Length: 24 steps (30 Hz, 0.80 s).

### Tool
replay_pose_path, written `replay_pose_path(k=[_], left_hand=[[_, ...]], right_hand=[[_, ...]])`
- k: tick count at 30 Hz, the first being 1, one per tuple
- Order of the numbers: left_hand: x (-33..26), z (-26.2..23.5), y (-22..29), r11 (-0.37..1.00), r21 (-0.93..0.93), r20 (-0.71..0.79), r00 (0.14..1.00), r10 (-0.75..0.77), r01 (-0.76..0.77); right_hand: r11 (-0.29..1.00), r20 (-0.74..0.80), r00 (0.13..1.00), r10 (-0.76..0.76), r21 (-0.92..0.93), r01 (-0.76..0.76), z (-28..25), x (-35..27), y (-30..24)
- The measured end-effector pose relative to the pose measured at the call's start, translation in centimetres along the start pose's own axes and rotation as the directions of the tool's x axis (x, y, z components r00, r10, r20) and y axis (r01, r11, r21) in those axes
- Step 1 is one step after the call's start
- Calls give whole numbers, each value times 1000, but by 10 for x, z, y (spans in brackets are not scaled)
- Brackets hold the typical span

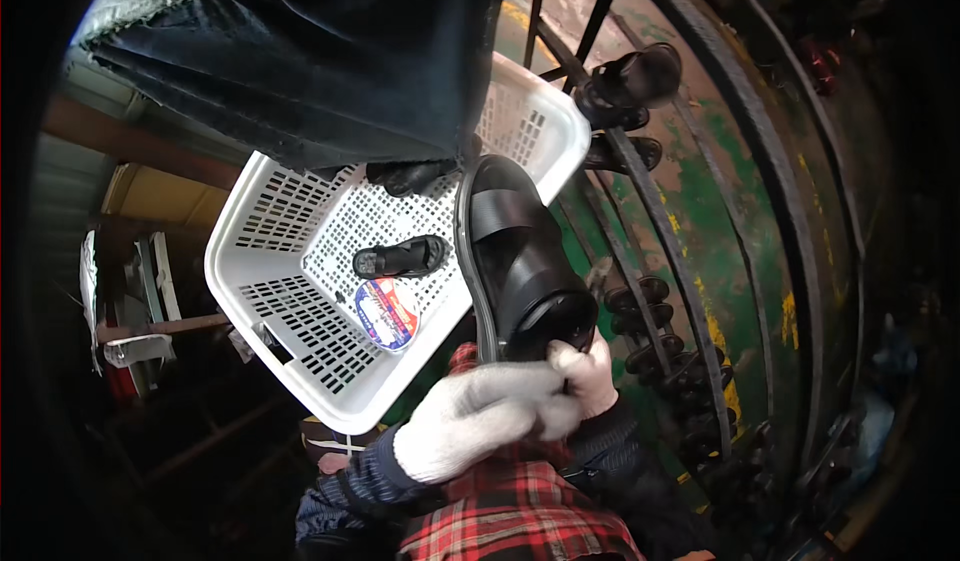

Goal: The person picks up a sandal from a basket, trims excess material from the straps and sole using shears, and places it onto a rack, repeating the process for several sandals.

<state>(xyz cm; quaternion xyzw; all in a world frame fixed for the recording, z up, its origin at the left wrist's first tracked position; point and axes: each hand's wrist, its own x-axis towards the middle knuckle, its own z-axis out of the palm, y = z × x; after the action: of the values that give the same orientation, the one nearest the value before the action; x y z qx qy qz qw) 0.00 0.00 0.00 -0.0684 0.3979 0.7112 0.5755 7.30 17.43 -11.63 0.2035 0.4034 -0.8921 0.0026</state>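
Observation:
A black sandal (515, 231) with wide straps stands tilted in front of me, its heel end toward my body and its sole edge to the left. My right hand (588, 373), in a white glove, is closed on the heel end with the thumb against the strap. Across the lower end lies my left hand (480, 416), also gloved in white; its fingers are closed at the heel and slightly blurred, and partly cover the right hand's fingers. Beyond the sandal, a white plastic basket (345, 426) holds a smaller-looking black sandal (400, 258) and a round red-and-blue label (388, 314).
Dark cloth (330, 61) hangs over the basket's far side. To the right, a metal rack (690, 261) carries black sandals (630, 86) and more dark footwear (650, 316) lower down. Green, worn floor (725, 201) shows between its bars. Shelving (170, 326) stands at left.

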Motion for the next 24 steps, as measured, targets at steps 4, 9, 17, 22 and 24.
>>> replay_pose_path(k=[4, 9, 17, 22, 24], left_hand=[[-48, 7, -17, 985, 140, -10, 995, 102, -99], [-54, -7, -78, 958, 19, -351, 896, 273, -285], [-31, -6, -93, 942, 169, -306, 893, 331, -291], [6, 15, -90, 927, 200, -113, 932, 344, -318], [29, 11, -97, 923, -207, 40, 940, 340, -325]], right_hand=[[577, 442, 780, 443, 525, -625, -16, -60, -2], [-129, 862, 461, -211, 443, -887, -36, -80, 48], [-92, 869, 472, -146, 463, -881, -40, -100, 41], [537, 530, 810, 252, 620, -572, -37, -128, 3], [977, -62, 977, 203, 77, -199, -8, -132, -20]])
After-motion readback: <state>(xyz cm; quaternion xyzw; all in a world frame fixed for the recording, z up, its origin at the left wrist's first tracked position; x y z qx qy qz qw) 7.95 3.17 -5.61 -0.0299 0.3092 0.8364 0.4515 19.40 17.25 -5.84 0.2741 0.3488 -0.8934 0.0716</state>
